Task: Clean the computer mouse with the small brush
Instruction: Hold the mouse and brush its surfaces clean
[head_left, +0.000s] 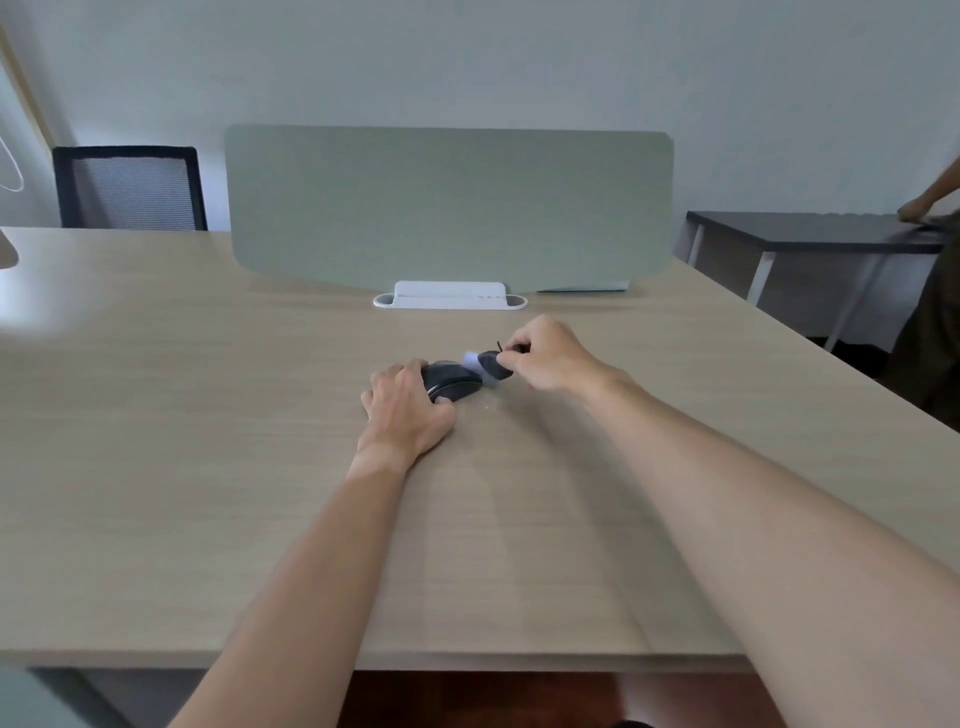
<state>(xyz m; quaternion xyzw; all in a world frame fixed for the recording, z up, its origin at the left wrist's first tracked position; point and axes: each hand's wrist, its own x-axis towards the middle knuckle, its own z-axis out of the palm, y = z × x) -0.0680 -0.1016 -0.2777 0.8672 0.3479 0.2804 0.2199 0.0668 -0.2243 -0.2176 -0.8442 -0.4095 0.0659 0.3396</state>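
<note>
Left hand (408, 410) clamps the dark oval computer mouse (453, 383) mid-desk, fingers hiding its near side. Right hand (545, 356) pinches the small black brush (493, 364), pale bristles blurred against the mouse's right end. Broad pale wooden desk (208, 415) lies open all around.

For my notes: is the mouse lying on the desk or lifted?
Lying on the desk: the mouse rests flat, left hand steadying it.
</note>
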